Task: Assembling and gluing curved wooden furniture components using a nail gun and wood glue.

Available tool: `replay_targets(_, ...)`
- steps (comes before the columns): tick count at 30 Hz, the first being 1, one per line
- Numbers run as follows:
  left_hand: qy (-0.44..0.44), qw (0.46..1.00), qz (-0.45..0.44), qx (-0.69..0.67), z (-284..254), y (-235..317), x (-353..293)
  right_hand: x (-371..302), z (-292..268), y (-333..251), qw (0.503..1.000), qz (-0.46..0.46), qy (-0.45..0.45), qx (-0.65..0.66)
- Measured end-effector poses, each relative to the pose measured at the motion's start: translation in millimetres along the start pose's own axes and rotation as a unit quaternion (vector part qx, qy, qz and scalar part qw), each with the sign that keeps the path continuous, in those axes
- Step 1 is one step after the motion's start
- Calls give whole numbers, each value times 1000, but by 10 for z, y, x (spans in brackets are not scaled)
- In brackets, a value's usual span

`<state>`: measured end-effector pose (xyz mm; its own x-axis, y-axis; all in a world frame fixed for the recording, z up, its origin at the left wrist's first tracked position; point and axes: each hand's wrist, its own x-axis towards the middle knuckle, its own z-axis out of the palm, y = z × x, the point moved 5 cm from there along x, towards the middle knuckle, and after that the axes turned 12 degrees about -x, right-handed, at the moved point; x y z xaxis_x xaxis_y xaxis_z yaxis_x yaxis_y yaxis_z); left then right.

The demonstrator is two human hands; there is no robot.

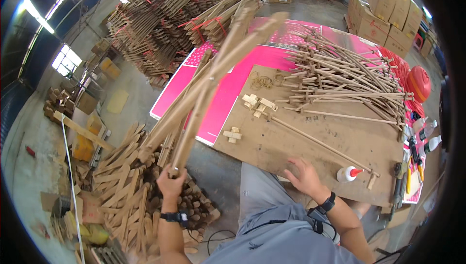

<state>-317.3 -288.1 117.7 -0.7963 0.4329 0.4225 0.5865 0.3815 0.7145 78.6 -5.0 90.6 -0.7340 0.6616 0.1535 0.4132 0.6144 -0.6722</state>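
Note:
My left hand [171,182] is closed round the lower end of a long pair of crossed wooden slats [193,118]. The slats rise slantwise past the table's left edge, and their upper ends are blurred. Over the near edge of the cardboard sheet [286,150] my right hand [307,180] is empty, its fingers apart. Close to it stands a white squeeze bottle [346,174] with a red tip. A thin wooden rod [325,142] lies across the cardboard, with small notched wooden blocks [233,135] to its left.
Many thin wooden rods [340,77] with end pieces lie heaped on the pink table [230,100]. Loose slats [121,186] pile up at the lower left; tied bundles [155,21] stand behind. Cartons [388,14] are stacked far right. Rubber bands [262,80] and bottles [429,138] lie about.

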Motion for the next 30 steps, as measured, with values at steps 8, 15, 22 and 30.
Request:
replay_targets(8,-12,992,-71,105,-244,-525,811,-256,138,470,985,-22,111,-133)
replay_targets(15,-43,981,-98,163,-114,-725,1009,-300,169,496,984,-19,124,-128)
replay_targets(22,-51,976,-91,189,-34,-856,1079,-290,164,467,984,-16,116,-136)
replay_targets(30,-59,979,-88,175,16,-956,1109,-286,155,466,984,-14,118,-136)
